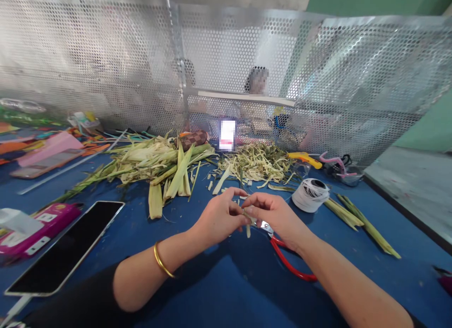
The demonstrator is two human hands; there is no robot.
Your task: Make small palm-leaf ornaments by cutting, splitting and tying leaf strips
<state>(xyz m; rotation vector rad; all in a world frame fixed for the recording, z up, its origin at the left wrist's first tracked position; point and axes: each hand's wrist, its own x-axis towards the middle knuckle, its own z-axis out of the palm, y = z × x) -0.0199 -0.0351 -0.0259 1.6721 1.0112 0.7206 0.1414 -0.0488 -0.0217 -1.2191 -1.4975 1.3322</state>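
Note:
My left hand (pixel 219 218) and my right hand (pixel 273 216) meet above the middle of the blue table. Their fingers are closed in a pinch on a narrow pale green leaf strip (pixel 248 231), whose lower end hangs down between them. The fingers hide most of it. Beneath my right hand lies a pair of scissors with red handles (pixel 294 270), blades partly covered. A spool of white thread (pixel 310 196) stands just beyond my right hand. Past my left hand lies a bundle of broad green leaf pieces (pixel 179 177).
A heap of shredded leaf strips (pixel 259 163) lies behind the hands. Cut stalks (pixel 370 226) rest at right. On the left are a phone (pixel 67 248) with a cable and a magenta tissue pack (pixel 38 231). A perforated metal screen (pixel 226 40) closes the back; a person sits beyond.

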